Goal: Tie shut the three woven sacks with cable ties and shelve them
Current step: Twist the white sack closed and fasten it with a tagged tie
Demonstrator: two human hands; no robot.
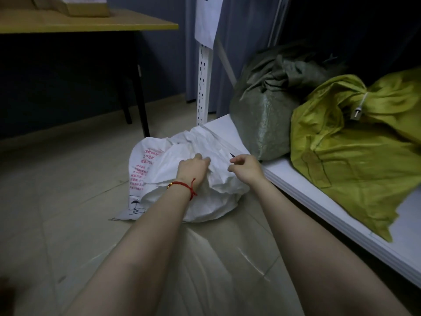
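White woven sack with red print [216,199] lies on the pale tiled floor [68,201] at 12 o'clock from the wearer, its far side against the front corner of the low white shelf board [296,185].

Left hand [192,166] clenches the bunched fabric of the sack's mouth. Right hand [245,166], just beside it at 3 o'clock, curls its fingers to pinch a thin dark pointed strip [232,154], probably a cable tie.

Step in hand, as judged: closing the last sack. The neck wants gathering narrow under the left fist, with the strip looped below the bunch and drawn snug.

The shelf edge runs from 12 towards 4 o'clock, near the right forearm. A grey-green woven sack [262,124] and a yellow-green sack [341,156], tied with a white cable tie [362,103], occupy the board. Bare board shows along its front edge and at 4 o'clock. The floor at 9 o'clock offers room to lift.
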